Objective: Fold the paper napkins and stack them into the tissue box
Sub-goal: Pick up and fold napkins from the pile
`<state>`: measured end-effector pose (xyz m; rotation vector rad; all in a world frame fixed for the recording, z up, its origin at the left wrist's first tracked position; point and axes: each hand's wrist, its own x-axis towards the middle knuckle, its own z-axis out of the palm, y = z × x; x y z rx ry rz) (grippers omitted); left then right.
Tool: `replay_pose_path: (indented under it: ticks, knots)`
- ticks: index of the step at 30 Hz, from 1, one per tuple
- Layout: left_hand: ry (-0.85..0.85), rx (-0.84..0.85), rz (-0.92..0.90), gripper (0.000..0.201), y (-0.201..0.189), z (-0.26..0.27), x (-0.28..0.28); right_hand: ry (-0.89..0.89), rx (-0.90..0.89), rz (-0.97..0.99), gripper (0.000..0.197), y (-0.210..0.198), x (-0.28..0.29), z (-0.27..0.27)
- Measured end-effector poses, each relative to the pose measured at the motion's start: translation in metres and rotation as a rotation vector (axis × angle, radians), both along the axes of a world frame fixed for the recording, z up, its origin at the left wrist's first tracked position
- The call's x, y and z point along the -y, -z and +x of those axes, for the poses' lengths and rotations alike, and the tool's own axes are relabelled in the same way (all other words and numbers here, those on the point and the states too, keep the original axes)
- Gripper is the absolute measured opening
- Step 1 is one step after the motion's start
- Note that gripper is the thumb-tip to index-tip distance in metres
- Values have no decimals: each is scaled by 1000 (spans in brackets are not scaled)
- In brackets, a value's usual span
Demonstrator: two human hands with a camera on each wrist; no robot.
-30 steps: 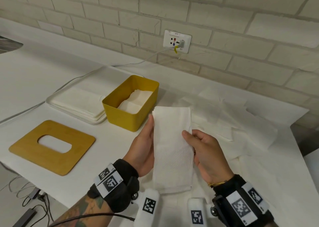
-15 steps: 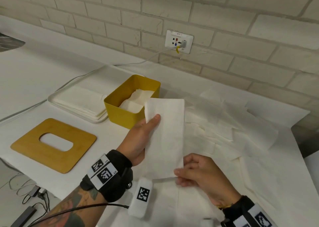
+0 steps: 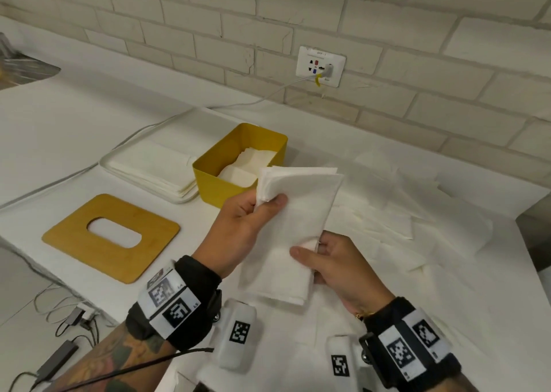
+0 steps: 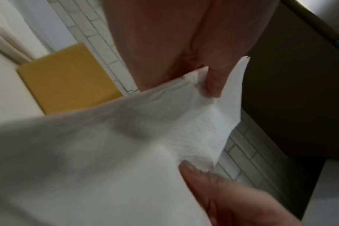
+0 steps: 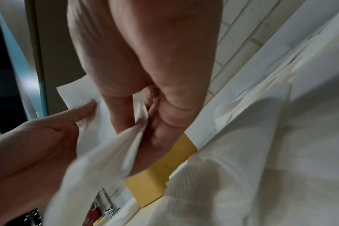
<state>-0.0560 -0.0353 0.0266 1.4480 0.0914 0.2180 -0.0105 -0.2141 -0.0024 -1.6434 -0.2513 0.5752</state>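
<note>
Clearly the napkin point(image 3: 293, 227) is feather-light and limp: in the head view it hangs as a long folded strip above the counter point(image 3: 89, 129), held up by both hands, just in front of the yellow box point(image 3: 214, 183). The left hand point(image 3: 238, 227) pinches its top corner, thumb over the fanned layers, while the right hand point(image 3: 337, 269) pinches the right edge lower down, fingers curled behind the paper. The box stands open, with folded napkins already lying inside; its wooden lid point(image 3: 110, 236) lies well apart to the left, and a white tray point(image 3: 149, 168) touches the box's left wall. Loose napkins point(image 3: 417, 213) cover the counter to the right, so the clearest way in looks to be straight forward over the near rim. In the left wrist view the thumb point(image 4: 203, 180) and a fingertip point(image 4: 215, 82) press the paper's corner between them; thin paper like this would likely tear or unfold if tugged, so holding at corners and folded edges seems wisest. In the right wrist view fingers point(image 5: 124, 116) clamp the sheet against the thumb point(image 5: 75, 114), with the yellow box beyond.
</note>
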Motion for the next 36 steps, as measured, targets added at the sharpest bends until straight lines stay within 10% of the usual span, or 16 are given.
replay_pose_path:
  ticks: [13,29,36]
  knots:
    - [-398,112,241,40,14,-41,-11,74,270,178,31,-28,-81,-23]
    - [-137,-98,330,45,48,-37,-48,91,183,-46,41,6,-104,-30]
    - [-57,-60,428,38,1,-11,-104,215,-15,293,29,-52,-115,28]
